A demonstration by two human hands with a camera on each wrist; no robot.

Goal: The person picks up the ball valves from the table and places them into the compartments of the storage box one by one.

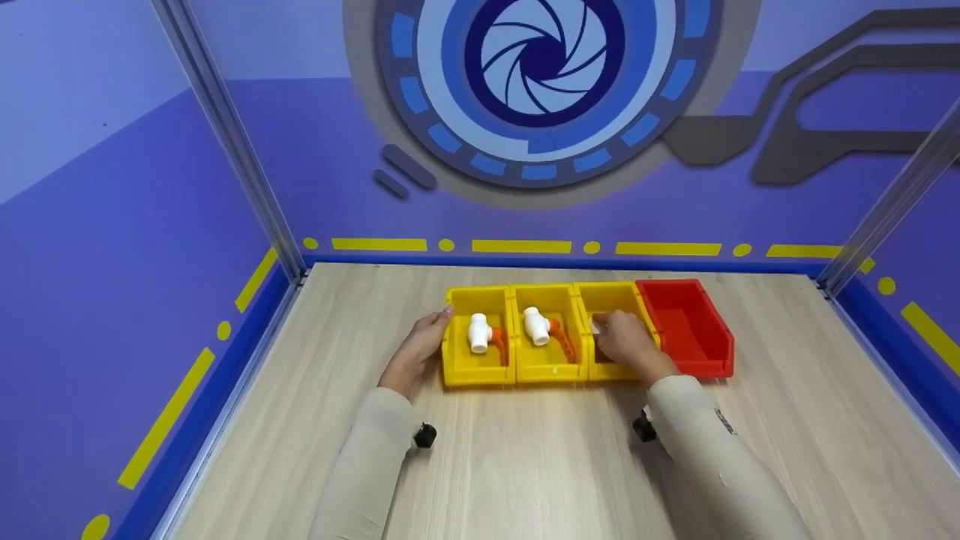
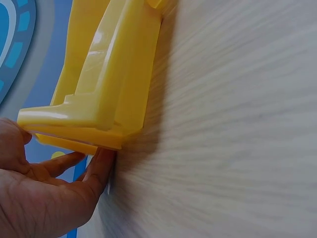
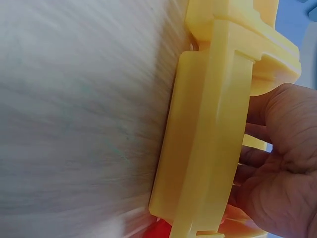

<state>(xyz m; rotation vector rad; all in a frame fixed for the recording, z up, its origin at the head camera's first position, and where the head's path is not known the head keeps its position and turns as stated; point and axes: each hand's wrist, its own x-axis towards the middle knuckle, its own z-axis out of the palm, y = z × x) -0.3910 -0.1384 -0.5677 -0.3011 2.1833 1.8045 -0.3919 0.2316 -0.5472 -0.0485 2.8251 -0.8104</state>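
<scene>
The left hand (image 1: 420,346) grips the outer side of the leftmost yellow bin (image 1: 478,375); in the left wrist view its thumb is at the rim and its fingers lie below, against the wall (image 2: 133,84). A white valve (image 1: 478,334) with an orange handle lies in that bin, and a similar valve (image 1: 537,327) in the second. Inside the third yellow bin (image 1: 609,289), the right hand (image 1: 630,341) has its fingers bent around a white piece (image 1: 597,325), mostly hidden by the hand. The right wrist view shows those fingers behind the bin's front wall (image 3: 213,134).
A red bin (image 1: 686,330) adjoins the third yellow bin on the right, all four in one row. They stand on a wood-grain table (image 1: 525,465), with blue-purple printed panels (image 1: 525,217) behind and at both sides.
</scene>
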